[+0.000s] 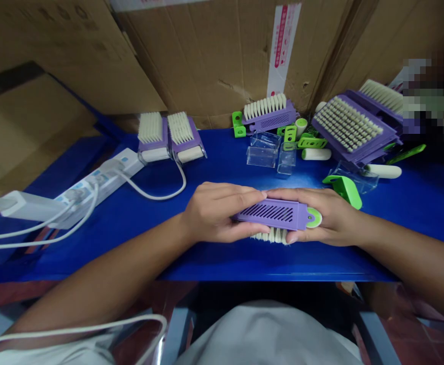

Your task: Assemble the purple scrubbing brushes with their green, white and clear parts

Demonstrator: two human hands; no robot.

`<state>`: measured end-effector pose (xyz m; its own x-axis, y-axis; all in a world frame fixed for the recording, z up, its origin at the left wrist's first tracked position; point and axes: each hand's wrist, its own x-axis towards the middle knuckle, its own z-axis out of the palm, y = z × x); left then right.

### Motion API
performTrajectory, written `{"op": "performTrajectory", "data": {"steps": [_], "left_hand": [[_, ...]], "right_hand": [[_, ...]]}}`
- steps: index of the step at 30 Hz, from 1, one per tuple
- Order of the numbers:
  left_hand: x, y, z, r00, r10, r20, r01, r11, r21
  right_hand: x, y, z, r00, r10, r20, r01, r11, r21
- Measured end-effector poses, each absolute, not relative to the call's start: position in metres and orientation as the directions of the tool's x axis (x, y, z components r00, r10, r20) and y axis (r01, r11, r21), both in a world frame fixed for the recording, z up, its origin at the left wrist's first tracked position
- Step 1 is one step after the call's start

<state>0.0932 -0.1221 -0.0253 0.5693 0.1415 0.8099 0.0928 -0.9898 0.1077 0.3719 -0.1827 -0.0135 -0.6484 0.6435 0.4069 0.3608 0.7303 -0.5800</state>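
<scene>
Your left hand [217, 213] and right hand [326, 218] clasp a purple scrub brush [269, 214] from both ends (bristles facing down). They sit near the front edge of the blue bench [222, 266].

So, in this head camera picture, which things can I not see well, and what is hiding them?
- Purple brush: its bristles are mostly hidden by its body, the left hand and the right hand.
- Top right: a pixelated patch hides whatever lies beside the stacked brushes.
- White cable: cut off by the left edge.
</scene>
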Motion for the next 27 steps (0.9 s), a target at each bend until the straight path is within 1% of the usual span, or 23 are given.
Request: {"op": "performTrajectory", "data": {"steps": [4, 10, 16, 22, 27], "left_hand": [[0.0933, -0.1230, -0.0248, 0.567, 0.145, 0.811, 0.098, -0.989, 0.108], [0.0951, -0.1236, -0.0247, 0.560, 0.131, 0.818, 0.095, -0.991, 0.094], [0.0954, -0.1241, -0.0247, 0.567, 0.140, 0.812, 0.113, -0.989, 0.092], [0.0935, -0.1240, -0.0235, 0.576, 0.136, 0.806, 0.105, -0.990, 0.093], [0.0925, -0.1266, -0.0213, 0.592, 0.169, 0.788, 0.126, -0.985, 0.117]], "right_hand": [[0.3716, -0.1829, -0.0142, -0.650, 0.644, 0.403, 0.368, 0.731, -0.575], [0.3715, -0.1820, -0.0164, -0.649, 0.610, 0.456, 0.354, 0.772, -0.528], [0.3701, -0.1828, -0.0149, -0.651, 0.605, 0.458, 0.359, 0.778, -0.516], [0.3720, -0.1847, -0.0192, -0.621, 0.633, 0.463, 0.384, 0.760, -0.524], [0.3736, -0.1852, -0.0212, -0.589, 0.673, 0.446, 0.404, 0.724, -0.559]]}}
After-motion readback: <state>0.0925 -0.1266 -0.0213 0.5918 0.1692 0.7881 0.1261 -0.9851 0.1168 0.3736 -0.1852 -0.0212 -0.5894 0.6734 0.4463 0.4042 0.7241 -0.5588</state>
